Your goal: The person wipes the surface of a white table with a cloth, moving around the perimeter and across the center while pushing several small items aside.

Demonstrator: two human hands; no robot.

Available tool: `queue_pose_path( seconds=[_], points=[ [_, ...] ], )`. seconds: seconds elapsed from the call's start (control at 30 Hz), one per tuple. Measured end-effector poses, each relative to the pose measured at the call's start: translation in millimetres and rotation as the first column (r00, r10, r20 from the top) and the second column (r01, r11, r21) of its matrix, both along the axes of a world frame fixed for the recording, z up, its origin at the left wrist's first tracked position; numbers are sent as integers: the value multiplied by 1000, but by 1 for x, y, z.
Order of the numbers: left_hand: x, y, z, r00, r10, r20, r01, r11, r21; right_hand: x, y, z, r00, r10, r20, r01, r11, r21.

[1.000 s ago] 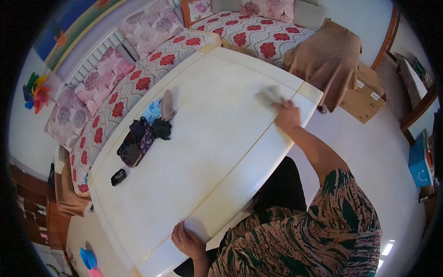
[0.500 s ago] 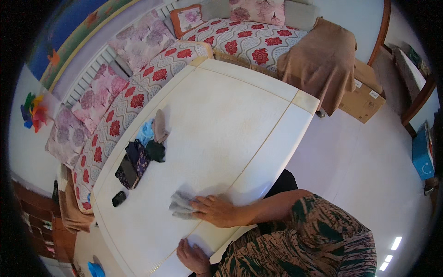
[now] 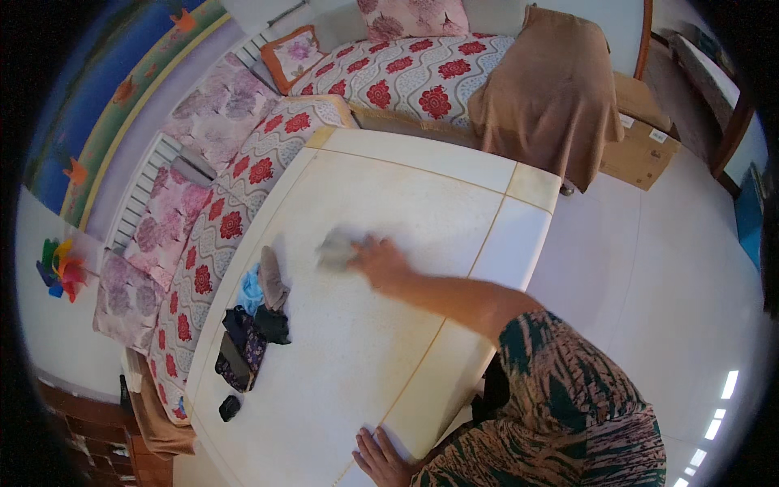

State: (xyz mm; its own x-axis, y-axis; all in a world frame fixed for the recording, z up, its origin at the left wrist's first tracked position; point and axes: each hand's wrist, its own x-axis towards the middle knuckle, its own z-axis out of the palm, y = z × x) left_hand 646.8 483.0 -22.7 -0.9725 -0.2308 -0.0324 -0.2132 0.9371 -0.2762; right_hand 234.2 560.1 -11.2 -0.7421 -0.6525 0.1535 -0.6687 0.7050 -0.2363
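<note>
A white table (image 3: 389,187) with thin gold lines fills the middle of the view. On its far half my right hand (image 3: 380,264) presses a grey cloth (image 3: 334,250) to the surface, with the fingers closed on it; motion blurs both. My left hand (image 3: 380,456) lies on the near edge, its fingers stretched out and nothing in them. To the left of the right hand sits a small heap of fabric pieces: a light blue cloth (image 3: 251,289), a taupe one (image 3: 273,278) and several dark ones (image 3: 243,349). A small black item (image 3: 230,407) lies apart, nearer me.
Sofas with a red-flowered cover (image 3: 261,170) run along the left and far sides, bearing pink cushions (image 3: 166,207). A brown drape (image 3: 552,97) covers something beyond the far right corner, beside a cardboard box (image 3: 641,154). A colourful pinwheel (image 3: 61,266) is at the left wall.
My right hand has carried the grey cloth across the table, away from me. My left hand still rests on the near edge. The whole view has shifted.
</note>
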Motion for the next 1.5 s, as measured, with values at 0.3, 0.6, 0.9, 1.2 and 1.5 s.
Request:
queue_pose_path(
  seconds=[0.3,0.6,0.9,1.2,1.5],
  points=[
    [-6,11,10,982,6,-190,33,979,202,-68,273,-22,637,-721,-272,725,680,-105],
    [0,2,-4,986,-13,-167,15,1000,8,74,184,-16,812,-545,-208,544,836,-66],
    [-9,11,20,992,-23,-123,45,983,176,222,105,-17,953,303,-22,-300,929,-218],
    [-12,13,31,998,18,-68,7,939,344,18,278,1,737,-651,-181,673,732,105],
    [-12,18,33,995,20,-94,13,941,337,9,204,-56,826,-395,-402,461,884,80]
  ],
)
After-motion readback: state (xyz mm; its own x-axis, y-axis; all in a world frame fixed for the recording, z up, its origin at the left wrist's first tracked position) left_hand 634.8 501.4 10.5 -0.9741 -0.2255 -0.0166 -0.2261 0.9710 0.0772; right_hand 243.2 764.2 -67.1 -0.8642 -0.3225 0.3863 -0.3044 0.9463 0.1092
